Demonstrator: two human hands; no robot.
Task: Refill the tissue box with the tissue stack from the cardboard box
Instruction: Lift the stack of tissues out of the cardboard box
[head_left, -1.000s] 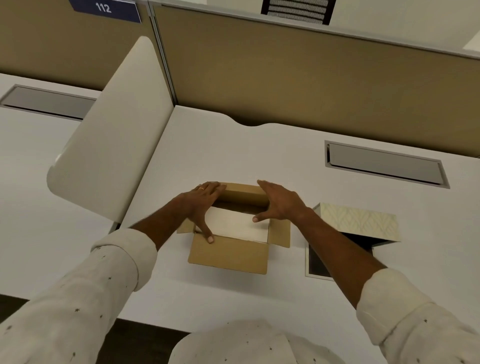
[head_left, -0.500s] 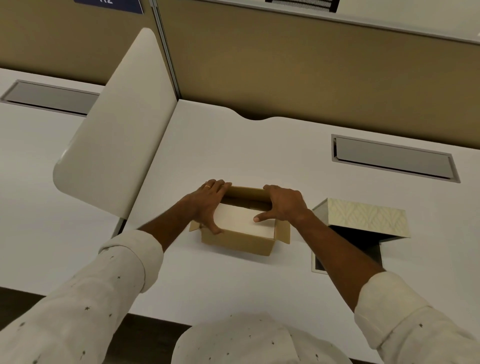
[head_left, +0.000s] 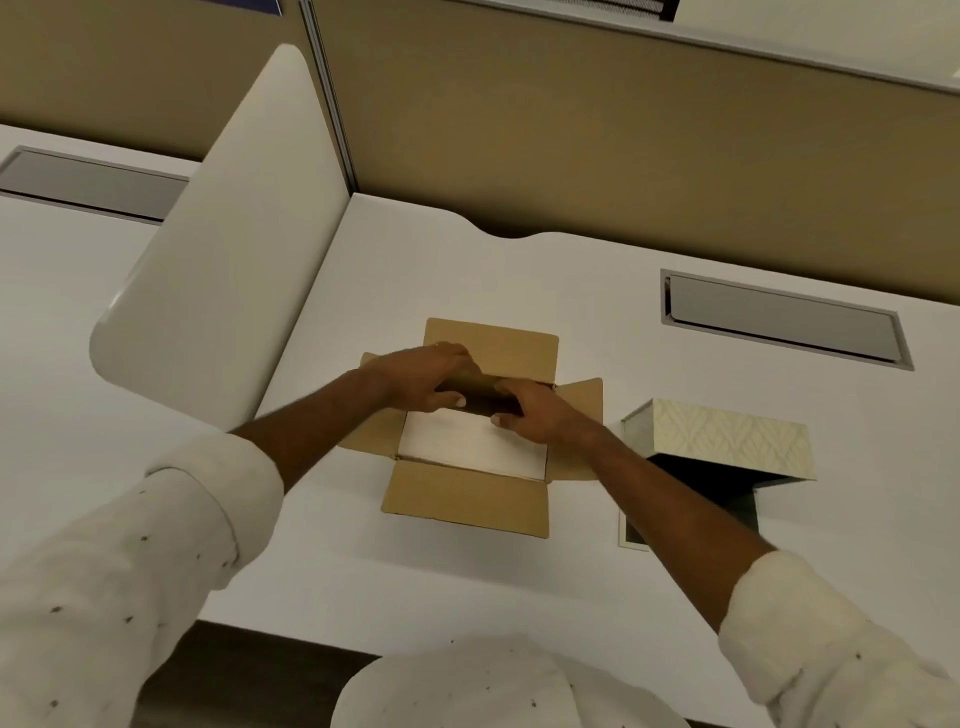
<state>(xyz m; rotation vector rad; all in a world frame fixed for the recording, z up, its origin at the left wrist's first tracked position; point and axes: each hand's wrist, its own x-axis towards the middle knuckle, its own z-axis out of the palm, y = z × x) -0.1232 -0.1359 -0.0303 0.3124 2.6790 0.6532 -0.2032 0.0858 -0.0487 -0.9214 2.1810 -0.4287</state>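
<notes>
A brown cardboard box (head_left: 467, 499) sits on the white desk (head_left: 519, 587) in front of me, its flaps spread outward. Inside it lies a flat white tissue stack (head_left: 467, 447). My left hand (head_left: 423, 376) and my right hand (head_left: 527, 413) meet at the far side of the box. Both thumbs press on the top of the stack, and the fingers curl down into the dark gap behind its far edge. Right of the box stands the cream patterned tissue box (head_left: 727, 436), its lid raised over a dark open inside.
A white curved divider panel (head_left: 223, 249) rises at the left, and a tan partition wall (head_left: 623, 145) closes the back. Grey cable hatches (head_left: 784, 322) are set into the desk on the right and far left (head_left: 88, 182). The desk's front edge runs just before my body.
The far flap now lies folded back and all flaps are spread. Both hands have moved from the box's sides to the far edge of the tissue stack.
</notes>
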